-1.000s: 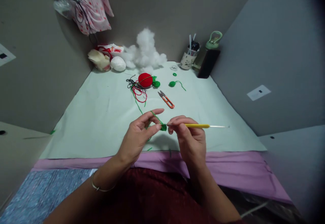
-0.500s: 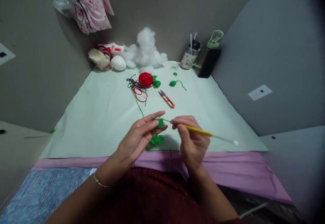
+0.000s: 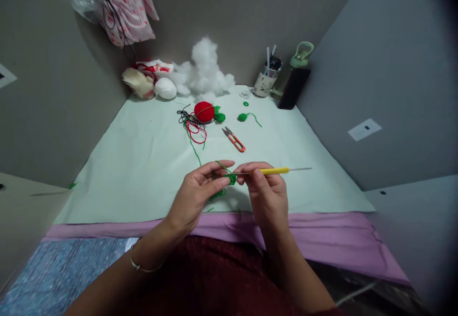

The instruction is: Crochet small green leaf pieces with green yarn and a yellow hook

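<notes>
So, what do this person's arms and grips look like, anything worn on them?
The left grip and right grip are ungloved, and no sleeve covers the left forearm or right forearm. A thin, pale bangle circles the left wrist; none shows on the right. The garment is dark red.

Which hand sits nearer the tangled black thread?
Left. The left hand lies below the black thread in view, slightly right; the right hand lies farther off, below and well to its right.

Grey walls (image 3: 279,15) — white wall plates (image 3: 358,132) — pale-covered table (image 3: 143,163)
</notes>
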A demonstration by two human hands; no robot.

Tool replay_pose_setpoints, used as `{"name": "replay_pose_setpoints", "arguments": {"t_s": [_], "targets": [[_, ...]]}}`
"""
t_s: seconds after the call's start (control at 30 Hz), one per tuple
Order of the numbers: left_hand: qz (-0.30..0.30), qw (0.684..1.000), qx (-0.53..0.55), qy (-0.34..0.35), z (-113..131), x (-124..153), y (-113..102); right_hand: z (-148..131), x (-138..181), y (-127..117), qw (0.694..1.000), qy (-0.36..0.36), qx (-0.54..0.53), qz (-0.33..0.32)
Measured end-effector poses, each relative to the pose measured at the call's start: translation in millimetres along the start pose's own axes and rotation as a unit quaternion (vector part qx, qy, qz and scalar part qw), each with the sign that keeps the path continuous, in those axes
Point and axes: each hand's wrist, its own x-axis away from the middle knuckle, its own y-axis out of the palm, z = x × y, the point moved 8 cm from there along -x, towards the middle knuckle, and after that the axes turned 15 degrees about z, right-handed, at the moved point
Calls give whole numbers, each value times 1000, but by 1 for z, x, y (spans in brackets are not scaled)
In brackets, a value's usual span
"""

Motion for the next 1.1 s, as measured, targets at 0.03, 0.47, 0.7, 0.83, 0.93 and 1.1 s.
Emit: {"name": "replay_pose_setpoints", "arguments": {"t_s": [0.03, 0.47, 0.7, 0.83, 0.93, 1.1], "targets": [[0, 1000, 0, -2, 0, 0, 0, 0, 0, 1, 1000, 6, -12, -4], [13, 987, -113, 111, 14, 3, -3, -39, 20, 9, 960, -228, 151, -58], [47, 955, -200, 213, 35, 8, -2, -45, 30, 21, 907, -334, 233, -105], [52, 956, -195, 215, 36, 12, 0, -47, 32, 19, 903, -344, 240, -95], [58, 961, -178, 204, 33, 14, 0, -44, 29, 17, 914, -316, 238, -92], [63, 976, -126, 167, 26, 13, 0, -40, 35, 16, 886, -372, 271, -64]]}}
